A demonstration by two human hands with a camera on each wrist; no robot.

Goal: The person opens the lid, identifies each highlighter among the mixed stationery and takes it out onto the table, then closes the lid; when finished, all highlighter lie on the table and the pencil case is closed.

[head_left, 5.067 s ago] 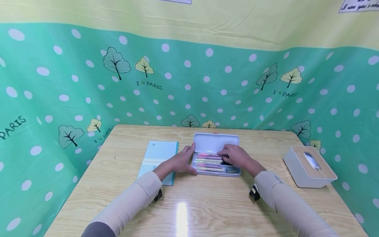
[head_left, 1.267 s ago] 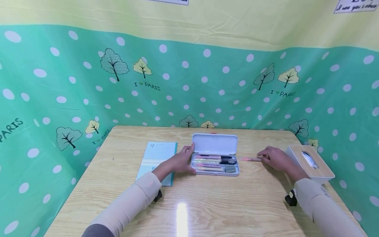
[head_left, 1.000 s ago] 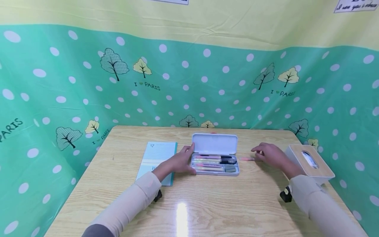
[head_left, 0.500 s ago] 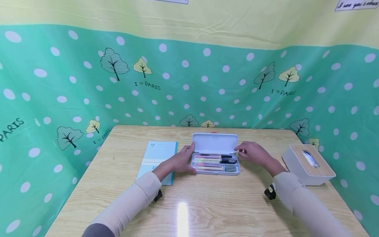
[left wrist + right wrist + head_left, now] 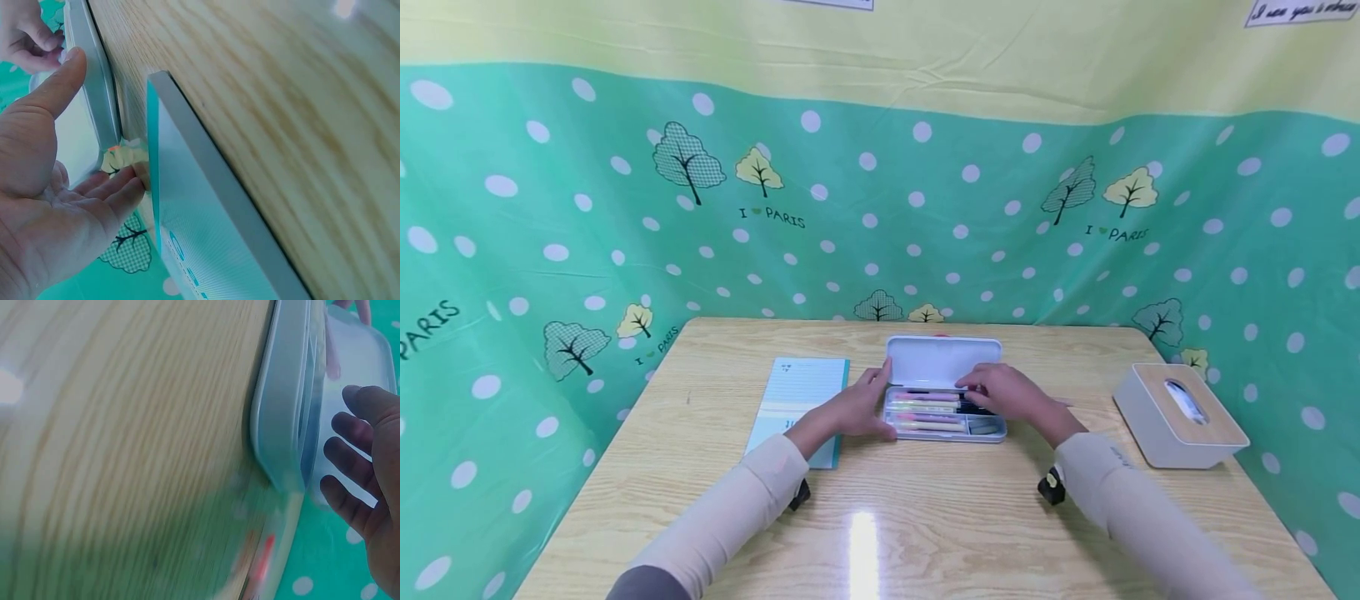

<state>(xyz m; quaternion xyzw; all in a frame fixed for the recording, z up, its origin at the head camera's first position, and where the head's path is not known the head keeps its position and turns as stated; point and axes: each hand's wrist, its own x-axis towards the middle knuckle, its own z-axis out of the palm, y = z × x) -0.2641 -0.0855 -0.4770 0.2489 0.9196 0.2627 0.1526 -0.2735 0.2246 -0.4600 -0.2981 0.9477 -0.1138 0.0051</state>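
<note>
A white pencil case (image 5: 925,358) lies with its lid raised, holding several pens (image 5: 928,408) and a grey eraser (image 5: 983,426). My left hand (image 5: 857,408) rests against its left end, thumb at the front edge and a fingertip up by the lid; in the left wrist view the thumb (image 5: 59,84) lies straight along the case's side. Over the right half of the case is my right hand (image 5: 1006,392), fingertips near the black pens. The right wrist view shows its fingers (image 5: 350,459) apart, with nothing seen between them. A pinkish pen (image 5: 261,559) lies on the table, mostly hidden in the head view.
Left of the case is a light-blue lined notebook (image 5: 805,392), partly under my left forearm. A white tissue box (image 5: 1180,417) with a wooden top stands at the table's right side. A green dotted curtain (image 5: 880,225) hangs behind the wooden table (image 5: 925,517).
My right hand brought a pinkish pen out to the table right of the case, let go of it, then moved back left over the case. My left hand has stayed put.
</note>
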